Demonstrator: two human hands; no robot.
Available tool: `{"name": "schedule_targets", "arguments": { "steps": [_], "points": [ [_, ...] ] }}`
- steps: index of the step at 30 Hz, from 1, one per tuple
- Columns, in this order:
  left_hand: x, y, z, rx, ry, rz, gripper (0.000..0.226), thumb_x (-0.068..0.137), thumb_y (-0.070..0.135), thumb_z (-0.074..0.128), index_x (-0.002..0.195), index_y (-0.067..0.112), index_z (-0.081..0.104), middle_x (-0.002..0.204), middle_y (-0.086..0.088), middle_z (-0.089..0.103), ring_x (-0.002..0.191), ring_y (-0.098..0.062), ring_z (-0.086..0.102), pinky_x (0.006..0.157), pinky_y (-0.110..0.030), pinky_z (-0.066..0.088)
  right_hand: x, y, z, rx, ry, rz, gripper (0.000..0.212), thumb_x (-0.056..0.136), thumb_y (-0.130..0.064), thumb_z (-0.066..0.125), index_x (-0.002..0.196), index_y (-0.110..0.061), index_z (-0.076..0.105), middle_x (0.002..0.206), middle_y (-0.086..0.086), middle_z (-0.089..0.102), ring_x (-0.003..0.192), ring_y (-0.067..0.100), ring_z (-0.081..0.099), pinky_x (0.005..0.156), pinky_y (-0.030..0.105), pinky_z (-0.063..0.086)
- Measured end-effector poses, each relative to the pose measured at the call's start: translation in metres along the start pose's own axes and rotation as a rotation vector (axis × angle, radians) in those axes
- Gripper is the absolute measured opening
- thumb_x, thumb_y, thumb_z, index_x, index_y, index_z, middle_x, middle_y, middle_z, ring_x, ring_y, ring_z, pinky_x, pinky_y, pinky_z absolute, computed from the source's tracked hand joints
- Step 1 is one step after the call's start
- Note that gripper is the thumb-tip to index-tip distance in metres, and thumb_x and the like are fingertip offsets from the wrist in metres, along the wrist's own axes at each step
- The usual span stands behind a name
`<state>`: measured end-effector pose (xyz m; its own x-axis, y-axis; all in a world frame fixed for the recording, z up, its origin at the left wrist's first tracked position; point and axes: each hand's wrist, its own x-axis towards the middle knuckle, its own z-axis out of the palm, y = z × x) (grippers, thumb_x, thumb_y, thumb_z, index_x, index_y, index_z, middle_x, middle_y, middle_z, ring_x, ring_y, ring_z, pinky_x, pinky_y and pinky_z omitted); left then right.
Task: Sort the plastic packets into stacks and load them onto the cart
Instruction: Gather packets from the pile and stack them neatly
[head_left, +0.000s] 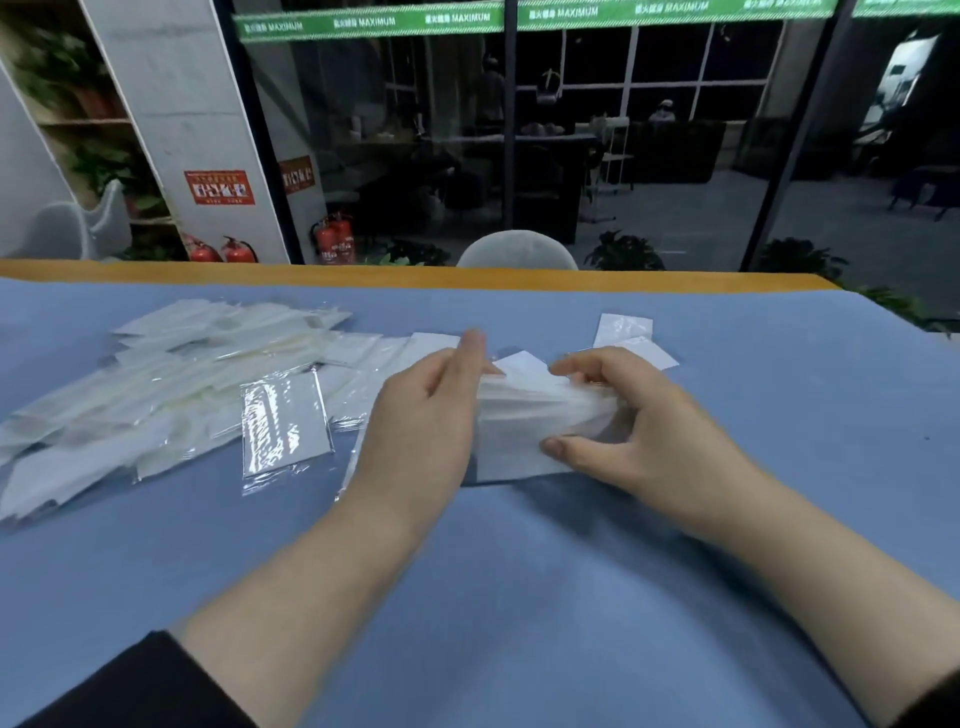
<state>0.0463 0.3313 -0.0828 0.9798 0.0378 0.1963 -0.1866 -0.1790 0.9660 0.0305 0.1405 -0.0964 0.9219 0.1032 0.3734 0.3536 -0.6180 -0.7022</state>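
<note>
A thick stack of white plastic packets (524, 415) stands on the blue table between my hands. My right hand (644, 426) grips its right side, thumb along the front edge and fingers curled over the top. My left hand (431, 415) presses flat against the stack's left side with straight fingers. A large loose pile of clear and white packets (171, 384) spreads over the table's left half. One shiny packet (284, 423) lies apart at the pile's near edge. Two more packets (626, 338) lie behind my right hand.
The blue table cover (519, 597) ends at a wooden far edge (363, 273). A grey chair back (517, 249) stands behind the table. Beyond it are glass walls, red fire extinguishers (332, 239) and plants. No cart is in view.
</note>
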Motion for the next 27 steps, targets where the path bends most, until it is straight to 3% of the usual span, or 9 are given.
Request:
{"name": "schedule_targets", "arguments": {
  "steps": [4, 8, 11, 14, 17, 19, 23, 25, 27],
  "points": [
    [0.002, -0.006, 0.005, -0.002, 0.035, -0.060, 0.022, 0.102, 0.025, 0.052, 0.090, 0.027, 0.069, 0.086, 0.017, 0.072, 0.076, 0.001, 0.059, 0.069, -0.028, 0.045, 0.000, -0.002, 0.000, 0.011, -0.066, 0.017, 0.041, 0.085, -0.022, 0.076, 0.116, -0.039, 0.055, 0.118, -0.027, 0.052, 0.105, -0.012, 0.049, 0.079, 0.004, 0.039],
    [-0.002, -0.008, 0.007, 0.011, -0.116, -0.010, 0.032, 0.102, 0.053, 0.044, 0.099, 0.033, 0.068, 0.099, 0.022, 0.068, 0.093, 0.004, 0.058, 0.076, -0.023, 0.042, 0.000, -0.002, 0.001, 0.032, -0.101, 0.043, 0.035, 0.086, -0.019, 0.074, 0.111, -0.037, 0.057, 0.105, -0.023, 0.057, 0.084, -0.008, 0.054, 0.068, 0.007, 0.039],
    [0.000, -0.007, 0.005, 0.102, -0.239, 0.017, 0.028, 0.090, 0.062, 0.055, 0.105, 0.040, 0.064, 0.104, 0.021, 0.065, 0.096, 0.005, 0.059, 0.076, -0.020, 0.041, 0.000, -0.001, 0.002, 0.042, -0.084, 0.037, 0.025, 0.087, -0.018, 0.074, 0.100, -0.034, 0.061, 0.091, -0.021, 0.061, 0.078, -0.003, 0.056, 0.067, 0.009, 0.039],
    [0.006, -0.005, -0.004, 0.218, -0.299, 0.085, 0.041, 0.081, 0.042, 0.081, 0.114, 0.047, 0.056, 0.107, 0.016, 0.065, 0.092, 0.004, 0.062, 0.077, -0.016, 0.046, 0.000, -0.003, -0.004, 0.058, -0.026, 0.018, 0.020, 0.088, -0.013, 0.073, 0.093, -0.030, 0.065, 0.087, -0.018, 0.064, 0.077, 0.001, 0.057, 0.067, 0.011, 0.041],
    [0.009, -0.005, -0.010, 0.182, -0.272, 0.080, 0.055, 0.080, 0.023, 0.085, 0.117, 0.048, 0.052, 0.100, 0.007, 0.069, 0.088, -0.010, 0.067, 0.082, -0.029, 0.053, 0.000, -0.004, -0.007, 0.105, 0.013, 0.019, 0.019, 0.088, -0.012, 0.073, 0.093, -0.029, 0.066, 0.083, -0.015, 0.064, 0.069, 0.002, 0.053, 0.062, 0.014, 0.041],
    [0.009, -0.004, -0.010, 0.123, -0.251, 0.042, 0.046, 0.080, 0.021, 0.084, 0.112, 0.044, 0.059, 0.096, 0.003, 0.070, 0.086, -0.012, 0.067, 0.080, -0.029, 0.053, -0.001, -0.003, -0.008, 0.111, 0.005, 0.030, 0.018, 0.089, -0.014, 0.073, 0.093, -0.029, 0.065, 0.079, -0.018, 0.061, 0.067, 0.002, 0.051, 0.061, 0.014, 0.040],
    [0.011, -0.006, -0.009, 0.024, -0.232, 0.036, 0.022, 0.081, 0.016, 0.084, 0.099, 0.021, 0.072, 0.091, -0.003, 0.075, 0.089, -0.025, 0.071, 0.081, -0.039, 0.054, -0.001, -0.005, -0.017, 0.167, -0.054, 0.078, 0.023, 0.089, -0.040, 0.070, 0.111, -0.038, 0.062, 0.104, -0.022, 0.065, 0.093, -0.002, 0.060, 0.078, 0.012, 0.043],
    [0.014, -0.007, -0.010, -0.026, -0.146, 0.046, 0.023, 0.081, 0.019, 0.084, 0.100, 0.021, 0.071, 0.085, 0.003, 0.075, 0.083, -0.020, 0.071, 0.079, -0.037, 0.052, 0.007, 0.001, -0.029, 0.183, 0.130, 0.113, 0.030, 0.092, -0.052, 0.057, 0.120, -0.041, 0.058, 0.116, -0.017, 0.063, 0.109, -0.003, 0.058, 0.090, 0.017, 0.044],
    [0.019, -0.009, -0.013, -0.108, -0.036, 0.048, 0.019, 0.082, 0.021, 0.082, 0.089, 0.013, 0.066, 0.076, -0.005, 0.068, 0.072, -0.019, 0.063, 0.072, -0.035, 0.047, 0.024, 0.009, -0.043, 0.030, 0.249, 0.173, 0.018, 0.101, -0.042, 0.053, 0.118, -0.038, 0.057, 0.111, -0.022, 0.061, 0.108, -0.004, 0.056, 0.082, 0.018, 0.043]
  ]
}}
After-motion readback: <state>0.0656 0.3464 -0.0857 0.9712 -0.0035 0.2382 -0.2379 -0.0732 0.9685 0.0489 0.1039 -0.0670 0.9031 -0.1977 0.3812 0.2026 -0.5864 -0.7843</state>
